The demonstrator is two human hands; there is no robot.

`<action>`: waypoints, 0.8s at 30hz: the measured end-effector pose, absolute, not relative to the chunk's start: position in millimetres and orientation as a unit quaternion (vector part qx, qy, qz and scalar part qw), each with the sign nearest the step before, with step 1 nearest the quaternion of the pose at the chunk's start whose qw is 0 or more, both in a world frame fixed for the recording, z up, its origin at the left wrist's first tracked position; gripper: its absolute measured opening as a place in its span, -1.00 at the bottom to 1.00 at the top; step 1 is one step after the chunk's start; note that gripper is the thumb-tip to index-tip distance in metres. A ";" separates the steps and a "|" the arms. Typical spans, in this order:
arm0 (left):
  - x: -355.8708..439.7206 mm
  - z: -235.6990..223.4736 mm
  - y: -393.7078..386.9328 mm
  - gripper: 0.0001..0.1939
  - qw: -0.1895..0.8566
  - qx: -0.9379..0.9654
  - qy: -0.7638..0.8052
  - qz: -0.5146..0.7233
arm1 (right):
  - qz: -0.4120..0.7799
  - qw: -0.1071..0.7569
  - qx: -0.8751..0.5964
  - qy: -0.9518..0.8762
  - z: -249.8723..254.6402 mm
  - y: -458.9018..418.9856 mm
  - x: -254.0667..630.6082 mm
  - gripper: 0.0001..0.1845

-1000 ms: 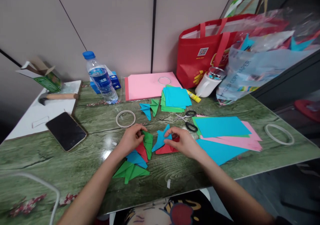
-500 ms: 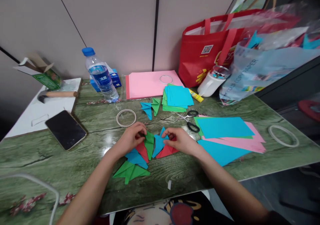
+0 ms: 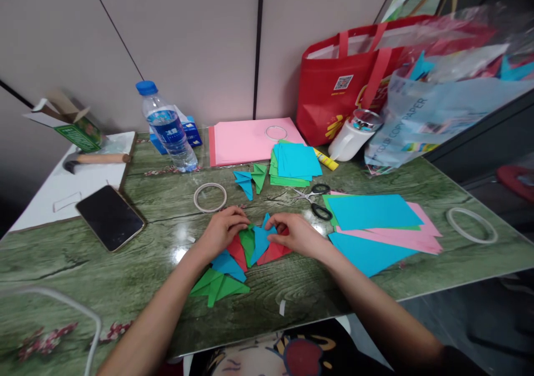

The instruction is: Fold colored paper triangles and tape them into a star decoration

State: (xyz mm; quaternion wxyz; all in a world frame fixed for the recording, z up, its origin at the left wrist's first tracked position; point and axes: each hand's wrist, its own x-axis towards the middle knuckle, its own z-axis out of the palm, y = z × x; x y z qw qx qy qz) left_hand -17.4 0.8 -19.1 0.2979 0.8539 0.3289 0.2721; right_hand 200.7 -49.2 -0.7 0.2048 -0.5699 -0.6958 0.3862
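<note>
My left hand (image 3: pixel 225 230) pinches the top of a green folded paper piece (image 3: pixel 247 245). Against its right side leans a blue folded paper piece (image 3: pixel 261 243), whose upper part is between the fingers of my right hand (image 3: pixel 294 232). Red folded paper (image 3: pixel 272 255) lies under and beside my right hand, and another red piece (image 3: pixel 237 252) shows below my left fingers. A second blue piece (image 3: pixel 228 266) and a flat green piece (image 3: pixel 217 287) continue the row towards me on the left. My fingers partly cover the tops of the pieces.
Scissors (image 3: pixel 312 199) lie beyond my right hand, near blue, green and pink sheets (image 3: pixel 375 212). Farther back are stacked paper squares (image 3: pixel 297 162), a water bottle (image 3: pixel 170 128) and a red bag (image 3: pixel 329 87). A tape roll (image 3: pixel 209 198) and a phone (image 3: pixel 109 218) lie leftward.
The blue piece in my right hand has shifted slightly left and now overlaps the green piece. My left hand has moved slightly right, closing the gap between the hands.
</note>
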 end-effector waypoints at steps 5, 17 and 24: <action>-14.7 -22.1 -1.1 -0.92 0.310 0.838 0.357 0.272 | 0.392 0.199 -0.570 -0.694 -0.4 -48.4 200.0 -0.85; -11.0 -27.5 0.8 -0.90 0.332 0.831 0.360 0.262 | 0.374 0.207 -0.554 -0.715 1.1 -47.7 197.8 -0.88; -9.0 -27.2 1.3 -0.86 0.353 0.820 0.372 0.253 | 0.363 0.195 -0.563 -0.717 -1.1 -47.7 199.6 -0.86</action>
